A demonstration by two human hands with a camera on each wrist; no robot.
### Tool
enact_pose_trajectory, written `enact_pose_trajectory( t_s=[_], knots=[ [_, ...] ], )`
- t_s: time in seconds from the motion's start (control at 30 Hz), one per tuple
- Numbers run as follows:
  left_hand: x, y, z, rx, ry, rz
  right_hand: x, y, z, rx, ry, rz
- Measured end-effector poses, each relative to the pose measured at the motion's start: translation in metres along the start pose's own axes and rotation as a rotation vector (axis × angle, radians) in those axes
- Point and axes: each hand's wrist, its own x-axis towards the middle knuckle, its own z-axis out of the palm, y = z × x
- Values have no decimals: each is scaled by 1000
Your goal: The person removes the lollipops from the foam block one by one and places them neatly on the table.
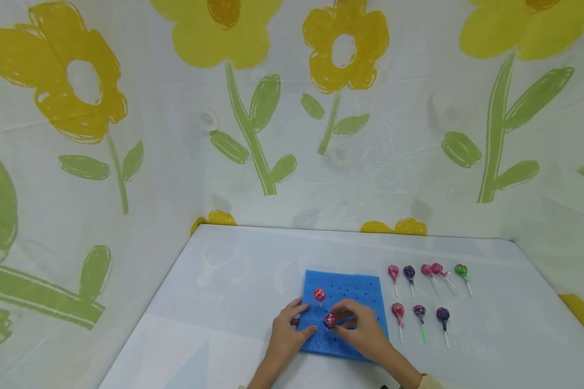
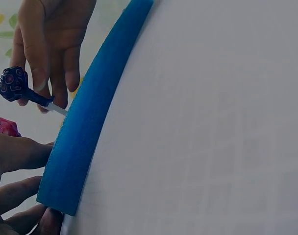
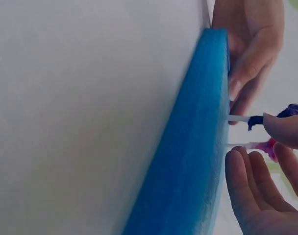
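A blue foam block [image 1: 340,346] lies on the table with small holes in its top. My left hand [image 1: 286,330] grips its left edge, the thumb over the top and other fingers against the side. A dark purple-wrapped lollipop [image 2: 14,84] stands in the foam on its white stick. My right hand [image 1: 362,329] is around this lollipop; in the right wrist view its thumb [image 3: 286,131] overlaps the wrapper while the fingers stay spread apart below. Behind it, a red-pink lollipop [image 1: 319,294] stands upright in the block.
Right of the block, several lollipops lie in two rows, among them a green one [image 1: 461,269], a red one [image 1: 398,309] and a purple one [image 1: 443,313]. A flower-printed white cloth [image 1: 389,178] hangs behind and beside the white table [image 1: 214,324].
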Motion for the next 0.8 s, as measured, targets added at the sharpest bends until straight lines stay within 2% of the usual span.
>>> enact_pose_trajectory(
  t_s=[0.2, 0.4, 0.6, 0.8],
  knots=[
    [1, 0, 0, 12, 7, -3, 1, 1, 9, 10, -1, -20],
    [1, -1, 1, -2, -2, -15, 1, -5, 15, 47, -12, 4],
    [1, -3, 1, 4, 12, 8, 0, -10, 17, 128, 22, 38],
    [0, -1, 1, -6, 15, 25, -2, -10, 16, 133, 52, 46]
  ],
)
